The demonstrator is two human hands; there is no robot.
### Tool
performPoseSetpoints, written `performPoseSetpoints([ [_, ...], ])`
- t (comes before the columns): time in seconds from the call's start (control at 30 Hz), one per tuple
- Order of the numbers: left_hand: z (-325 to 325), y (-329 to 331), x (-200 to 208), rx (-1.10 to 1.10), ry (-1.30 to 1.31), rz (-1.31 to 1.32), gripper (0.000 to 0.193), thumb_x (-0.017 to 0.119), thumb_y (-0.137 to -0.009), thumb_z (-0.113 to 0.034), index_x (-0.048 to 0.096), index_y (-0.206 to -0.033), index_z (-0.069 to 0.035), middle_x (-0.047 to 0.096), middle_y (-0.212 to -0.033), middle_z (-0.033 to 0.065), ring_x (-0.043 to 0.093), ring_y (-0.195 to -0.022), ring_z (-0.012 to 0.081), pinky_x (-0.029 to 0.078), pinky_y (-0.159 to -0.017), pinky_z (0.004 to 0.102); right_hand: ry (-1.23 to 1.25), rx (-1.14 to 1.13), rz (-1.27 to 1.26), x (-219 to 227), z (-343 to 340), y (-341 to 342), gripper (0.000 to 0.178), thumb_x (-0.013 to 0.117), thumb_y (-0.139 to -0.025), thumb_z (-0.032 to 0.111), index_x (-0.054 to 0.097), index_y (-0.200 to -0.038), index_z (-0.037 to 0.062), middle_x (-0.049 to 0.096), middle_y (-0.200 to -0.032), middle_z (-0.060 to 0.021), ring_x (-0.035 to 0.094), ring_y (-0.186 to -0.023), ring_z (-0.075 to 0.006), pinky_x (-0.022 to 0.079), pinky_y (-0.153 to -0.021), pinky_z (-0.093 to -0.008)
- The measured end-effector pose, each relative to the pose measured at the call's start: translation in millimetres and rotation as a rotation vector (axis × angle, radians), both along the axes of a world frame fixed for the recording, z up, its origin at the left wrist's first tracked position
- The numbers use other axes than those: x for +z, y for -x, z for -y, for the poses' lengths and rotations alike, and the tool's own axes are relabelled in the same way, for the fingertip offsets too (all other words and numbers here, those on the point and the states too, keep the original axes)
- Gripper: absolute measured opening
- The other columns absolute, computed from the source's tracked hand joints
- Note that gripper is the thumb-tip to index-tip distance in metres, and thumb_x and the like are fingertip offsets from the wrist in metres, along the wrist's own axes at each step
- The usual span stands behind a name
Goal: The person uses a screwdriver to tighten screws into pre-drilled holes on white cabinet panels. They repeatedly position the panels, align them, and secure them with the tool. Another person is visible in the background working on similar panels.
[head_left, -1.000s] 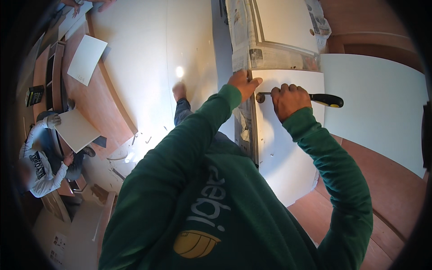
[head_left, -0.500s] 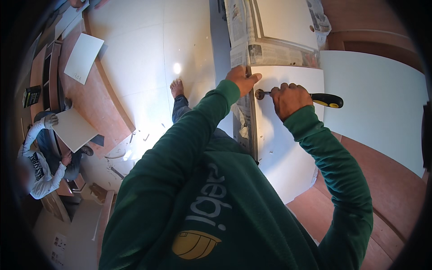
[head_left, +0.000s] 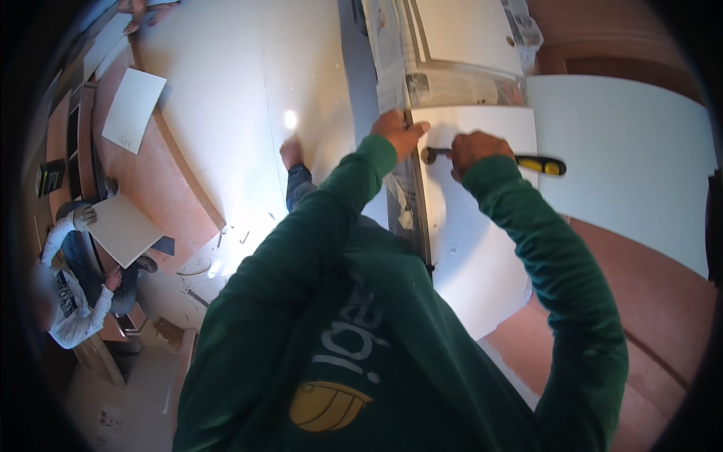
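A white panel (head_left: 476, 226) lies flat in front of me, with a round dark recess (head_left: 428, 155) near its left edge. My left hand (head_left: 399, 131) grips that edge just above the recess, thumb over the top face. Wrapped in my right hand (head_left: 477, 151) is a tool with a black-and-yellow handle (head_left: 544, 165). Its handle sticks out to the right of my fist, and its other end points left at the recess. The fist covers most of the shaft, so I cannot tell the tool's exact kind.
Newspaper and a framed white panel (head_left: 467, 34) lie beyond. A pale board (head_left: 617, 158) sits at the right. On the left, a seated person (head_left: 79, 301) holds a white board (head_left: 126, 228) beside a brown wooden panel (head_left: 162, 181). Scraps litter the floor near them.
My right fist has turned over slightly on the tool, hiding more of its shaft. The view has shifted a little. My left hand keeps its grip on the panel's edge.
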State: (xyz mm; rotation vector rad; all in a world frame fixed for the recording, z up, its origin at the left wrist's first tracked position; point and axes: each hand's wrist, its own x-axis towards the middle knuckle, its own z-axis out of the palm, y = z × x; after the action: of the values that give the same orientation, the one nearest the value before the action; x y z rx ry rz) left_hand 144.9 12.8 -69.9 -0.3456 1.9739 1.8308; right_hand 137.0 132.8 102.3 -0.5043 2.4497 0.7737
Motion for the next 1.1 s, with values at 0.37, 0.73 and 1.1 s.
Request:
performPoseSetpoints([
  [0.37, 0.6, 3.0, -7.9, 0.047, 0.063, -0.123, 0.051, 0.073, -0.093, -0.045, 0.07, -0.107, 0.004, 0.069, -0.078, 0.012, 0.066, -0.067, 0.0236, 0.054, -0.068, 0.0388, 0.087, 0.185, -0.11, 1.7, -8.4, -9.6, 0.03, 0.051, -0.104, 0.028, 0.077, -0.095, 0.015, 0.075, -0.082, -0.0082, 0.076, -0.078, -0.0296, 0.061, -0.072, -0.0434],
  [0.73, 5.5, 0.3, -1.8, 0.026, -0.1, -0.006, 0.051, 0.075, -0.093, -0.039, 0.067, -0.12, 0.003, 0.074, -0.102, 0.017, 0.072, -0.084, 0.0243, 0.058, -0.077, 0.0394, 0.022, -0.219, 0.102, 7.0, -2.7, 12.0, 0.031, 0.064, -0.099, 0.038, 0.078, -0.106, 0.011, 0.077, -0.099, -0.0142, 0.075, -0.096, -0.0346, 0.06, -0.085, -0.0473],
  [1.1, 40.0, 25.6, 43.5, -0.25, -0.292, 0.369, 0.057, 0.076, -0.095, -0.04, 0.056, -0.13, 0.0, 0.067, -0.111, 0.011, 0.07, -0.089, 0.0206, 0.065, -0.078, 0.0396, 1.102, -1.331, 0.252, 23.5, -58.9, -88.5, 0.045, 0.054, -0.105, 0.012, 0.055, -0.15, 0.0108, 0.063, -0.08, -0.0085, 0.065, -0.075, -0.0217, 0.056, -0.077, -0.0383],
])
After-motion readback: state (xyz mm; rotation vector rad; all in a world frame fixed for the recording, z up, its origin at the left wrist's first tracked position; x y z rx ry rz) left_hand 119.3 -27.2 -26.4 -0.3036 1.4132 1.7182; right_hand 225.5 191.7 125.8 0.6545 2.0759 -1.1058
